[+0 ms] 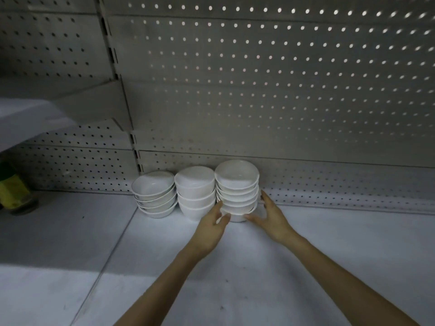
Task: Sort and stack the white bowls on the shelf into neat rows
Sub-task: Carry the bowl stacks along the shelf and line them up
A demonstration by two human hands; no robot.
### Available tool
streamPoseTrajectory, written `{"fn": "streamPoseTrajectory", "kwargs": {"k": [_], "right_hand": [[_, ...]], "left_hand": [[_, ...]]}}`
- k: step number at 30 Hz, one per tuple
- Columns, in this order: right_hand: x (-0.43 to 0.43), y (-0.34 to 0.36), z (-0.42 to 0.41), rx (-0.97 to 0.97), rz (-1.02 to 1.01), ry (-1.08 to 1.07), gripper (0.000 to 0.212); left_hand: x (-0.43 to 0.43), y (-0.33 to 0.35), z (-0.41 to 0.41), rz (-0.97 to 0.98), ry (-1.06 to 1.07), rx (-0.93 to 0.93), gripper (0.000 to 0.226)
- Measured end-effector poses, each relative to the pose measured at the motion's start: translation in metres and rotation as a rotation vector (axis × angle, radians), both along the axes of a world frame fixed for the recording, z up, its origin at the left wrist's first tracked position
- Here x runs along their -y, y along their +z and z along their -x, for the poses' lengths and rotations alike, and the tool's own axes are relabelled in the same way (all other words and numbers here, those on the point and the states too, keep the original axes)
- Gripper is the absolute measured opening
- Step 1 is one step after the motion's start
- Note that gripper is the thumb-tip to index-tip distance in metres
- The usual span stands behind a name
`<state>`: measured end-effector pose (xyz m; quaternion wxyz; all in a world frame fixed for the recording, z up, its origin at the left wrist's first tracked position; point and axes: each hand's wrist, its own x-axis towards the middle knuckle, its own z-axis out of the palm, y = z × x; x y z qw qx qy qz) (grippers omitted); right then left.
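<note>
At frame centre the right stack (237, 184) stood on the shelf (341, 243); left hand (211, 223) and right hand (273, 218) flanked its base, fingers (264, 200) spread, touching. Probably heavy, slick, brittle: best held at the lowest bowl (237, 217)

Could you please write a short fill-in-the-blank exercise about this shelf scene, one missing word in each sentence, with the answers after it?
1. The shelf holds ___ stacks of white bowls.
2. The left hand and the right hand both touch the stack at the ___ end of the row.
3. The yellow bottle stands far to the ___ of the bowls.
Missing words: three; right; left.
</note>
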<state>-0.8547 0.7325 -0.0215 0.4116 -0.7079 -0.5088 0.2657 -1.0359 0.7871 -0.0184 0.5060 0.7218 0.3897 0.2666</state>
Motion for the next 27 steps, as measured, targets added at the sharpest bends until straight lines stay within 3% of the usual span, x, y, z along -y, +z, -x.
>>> {"fn": "streamPoseTrajectory", "kwargs": {"k": [3, 5, 8, 10, 13, 15, 17, 19, 25, 27], "right_hand": [[0.034, 0.008, -0.016, 0.372, 0.18, -0.069, 0.066], [0.063, 0.015, -0.029, 0.608, 0.211, -0.098, 0.055], [0.105, 0.026, -0.049, 0.784, 0.207, -0.167, 0.064], [0.132, 0.034, -0.066, 0.847, 0.187, -0.224, 0.086], [0.177, 0.051, -0.092, 0.931, 0.313, -0.312, 0.077], [0.208, 0.064, -0.107, 0.976, 0.366, -0.361, 0.09], [0.243, 0.076, -0.124, 1.015, 0.376, -0.425, 0.102], [0.281, 0.088, -0.14, 1.041, 0.32, -0.503, 0.099], [0.394, 0.102, -0.196, 1.034, 0.231, -0.684, 0.089], [0.428, 0.104, -0.214, 1.016, 0.267, -0.707, 0.087]], "left_hand": [[-0.002, 0.006, 0.015, -0.114, -0.059, -0.138, 0.047], [0.0, 0.015, 0.022, -0.319, -0.078, -0.319, 0.045], [0.008, 0.035, 0.023, -0.628, -0.092, -0.48, 0.045], [0.014, 0.048, 0.018, -0.759, -0.103, -0.535, 0.046], [0.024, 0.063, 0.006, -0.898, -0.131, -0.584, 0.052], [0.033, 0.071, -0.007, -0.983, -0.173, -0.592, 0.059], [0.049, 0.081, -0.024, -1.062, -0.165, -0.623, 0.052], [0.07, 0.093, -0.049, -1.13, -0.162, -0.633, 0.051], [0.141, 0.12, -0.129, -1.074, -0.191, -0.569, 0.081], [0.167, 0.123, -0.152, -1.062, -0.178, -0.563, 0.07]]}}
